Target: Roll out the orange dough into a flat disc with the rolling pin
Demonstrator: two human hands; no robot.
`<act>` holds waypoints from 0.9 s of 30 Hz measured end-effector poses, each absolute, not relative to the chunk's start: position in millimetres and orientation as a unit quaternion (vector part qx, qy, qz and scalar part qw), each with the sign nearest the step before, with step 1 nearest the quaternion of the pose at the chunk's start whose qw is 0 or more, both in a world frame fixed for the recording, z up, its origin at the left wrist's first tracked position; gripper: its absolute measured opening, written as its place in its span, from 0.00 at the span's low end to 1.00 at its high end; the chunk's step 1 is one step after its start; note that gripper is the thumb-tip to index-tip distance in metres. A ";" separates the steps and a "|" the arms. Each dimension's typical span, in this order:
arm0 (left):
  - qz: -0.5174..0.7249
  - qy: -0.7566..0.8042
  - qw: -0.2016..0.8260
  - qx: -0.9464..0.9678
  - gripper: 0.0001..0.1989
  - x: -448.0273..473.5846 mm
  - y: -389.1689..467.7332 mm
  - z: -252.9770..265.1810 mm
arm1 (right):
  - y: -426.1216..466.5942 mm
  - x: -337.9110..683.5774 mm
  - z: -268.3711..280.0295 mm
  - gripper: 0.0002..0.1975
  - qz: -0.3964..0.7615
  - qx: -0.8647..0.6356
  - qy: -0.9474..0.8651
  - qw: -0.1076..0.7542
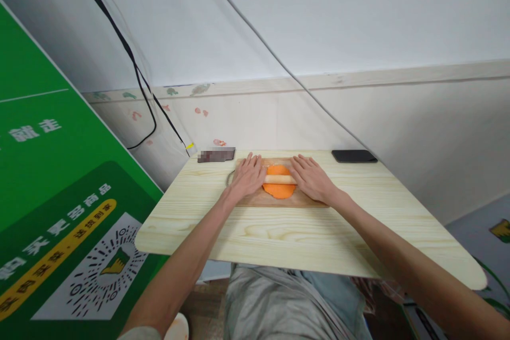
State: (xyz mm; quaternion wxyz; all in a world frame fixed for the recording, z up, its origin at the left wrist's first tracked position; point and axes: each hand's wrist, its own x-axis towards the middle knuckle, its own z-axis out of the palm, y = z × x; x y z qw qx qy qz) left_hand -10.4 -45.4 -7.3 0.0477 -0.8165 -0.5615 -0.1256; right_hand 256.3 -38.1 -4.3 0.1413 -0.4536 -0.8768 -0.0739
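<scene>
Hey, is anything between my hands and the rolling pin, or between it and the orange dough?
Nothing visible stands in between: your left hand and right hand rest on the rolling pin, which lies across the orange dough.

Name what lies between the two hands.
Between the left hand and right hand, the head view shows a rolling pin across flattened orange dough on a board.

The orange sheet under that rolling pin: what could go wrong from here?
The orange sheet could cling to the rolling pin, which lies right across it. Its near edge lies close to the front edge of the wooden board, so spreading might carry it over. With the left hand and right hand on the pin's two ends, uneven pressure might leave one side thinner.
</scene>
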 end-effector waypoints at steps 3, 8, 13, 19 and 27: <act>-0.135 -0.540 0.068 -0.828 0.30 -11.8 -57.8 -7.9 | -52.2 252.5 -1.7 0.37 -0.081 -0.451 -0.876 0.149; -0.145 -0.536 0.085 -0.827 0.30 -11.9 -73.5 -12.3 | -75.0 249.5 -2.8 0.35 -0.069 -0.464 -0.866 0.175; -0.171 -0.547 0.085 -0.815 0.30 -9.2 -84.5 -14.2 | -92.5 251.4 -11.7 0.34 -0.066 -0.470 -0.860 0.191; -0.167 -0.553 0.082 -0.812 0.30 -7.1 -107.0 -11.8 | -112.7 252.6 -16.4 0.33 -0.084 -0.451 -0.865 0.202; -0.167 -0.546 0.082 -0.817 0.29 -8.7 -112.7 -14.5 | -120.2 252.4 -14.7 0.34 -0.089 -0.453 -0.866 0.191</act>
